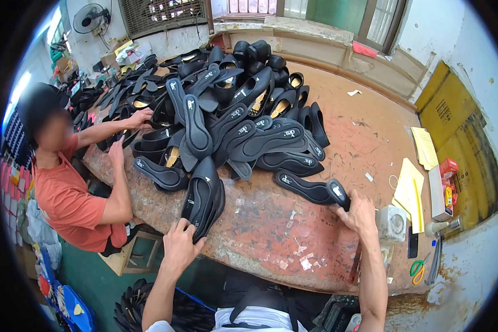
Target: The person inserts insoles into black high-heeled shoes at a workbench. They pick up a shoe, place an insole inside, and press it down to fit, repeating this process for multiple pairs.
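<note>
My left hand [181, 244] grips the heel end of black pointed flat shoes [205, 191] at the table's near edge. Two shoes seem to lie against each other there, toes pointing away from me. On the right, my right hand [361, 214] pinches the heel end of a black insole [338, 191] with a pale printed mark. Beside it, a second black insole [300, 186] lies on the worn table [260, 221]; whether the two touch, I cannot tell. Behind them rises a large heap of black shoes [254, 91], with several loose black insoles [196, 130] on its near side.
At the left a co-worker in an orange shirt [72, 193] reaches into the heap. To the right are a whitish block [392, 224], yellow papers [409, 188], a phone [413, 243], scissors [419, 270] and a carton of small red boxes [440, 191]. A wooden stool [133, 254] stands below.
</note>
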The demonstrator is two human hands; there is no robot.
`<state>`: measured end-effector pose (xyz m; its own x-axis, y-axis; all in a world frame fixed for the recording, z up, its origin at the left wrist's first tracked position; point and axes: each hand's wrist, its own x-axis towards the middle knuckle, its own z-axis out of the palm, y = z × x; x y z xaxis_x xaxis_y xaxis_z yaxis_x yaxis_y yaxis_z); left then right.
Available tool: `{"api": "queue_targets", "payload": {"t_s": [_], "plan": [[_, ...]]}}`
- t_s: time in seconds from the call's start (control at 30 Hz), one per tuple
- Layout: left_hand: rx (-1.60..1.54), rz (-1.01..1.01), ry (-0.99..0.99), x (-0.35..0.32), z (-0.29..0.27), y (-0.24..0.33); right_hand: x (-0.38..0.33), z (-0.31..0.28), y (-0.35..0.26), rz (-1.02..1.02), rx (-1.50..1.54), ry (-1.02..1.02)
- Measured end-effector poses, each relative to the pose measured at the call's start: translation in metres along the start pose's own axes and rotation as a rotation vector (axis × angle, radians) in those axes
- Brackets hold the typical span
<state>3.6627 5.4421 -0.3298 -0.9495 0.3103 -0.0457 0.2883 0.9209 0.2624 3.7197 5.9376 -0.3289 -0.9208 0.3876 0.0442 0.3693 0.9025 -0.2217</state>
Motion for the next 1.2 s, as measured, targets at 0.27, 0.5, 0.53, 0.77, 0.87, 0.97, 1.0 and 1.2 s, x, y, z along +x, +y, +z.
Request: {"api": "queue_targets", "payload": {"t_s": [0.27, 0.5, 0.53, 0.77, 0.87, 0.97, 1.0, 1.2], "plan": [[-0.177, 0.495, 0.745, 0.221, -0.061, 0.11, -0.072, 0.033, -0.006, 0.17, -0.065, 0.004], [0.2, 0.101, 0.397, 0.398, -0.094, 0.092, -0.129, 0.01, -0.026, 0.141, 0.682, 0.13], [0.121, 0.128, 0.472, 0.385, -0.099, 0.118, -0.141, 0.0, -0.019, 0.234, 0.733, 0.127], [-0.544, 0.447, 0.552, 0.142, -0.081, 0.201, -0.198, -0.027, 0.008, 0.357, 1.103, 0.441], [-0.482, 0.712, 0.342, 0.049, -0.027, 0.17, -0.205, -0.047, 0.008, 0.235, 1.039, 0.497], [-0.531, 0.872, -0.093, 0.011, 0.053, 0.132, -0.212, -0.059, 0.008, 0.114, 0.867, 0.387], [-0.523, 0.826, -0.118, -0.002, 0.073, 0.12, -0.209, -0.062, 0.008, 0.013, 0.674, 0.281], [-0.61, 0.342, 0.124, -0.056, 0.091, 0.148, -0.184, -0.031, -0.024, -0.305, 0.372, -0.148]]}}
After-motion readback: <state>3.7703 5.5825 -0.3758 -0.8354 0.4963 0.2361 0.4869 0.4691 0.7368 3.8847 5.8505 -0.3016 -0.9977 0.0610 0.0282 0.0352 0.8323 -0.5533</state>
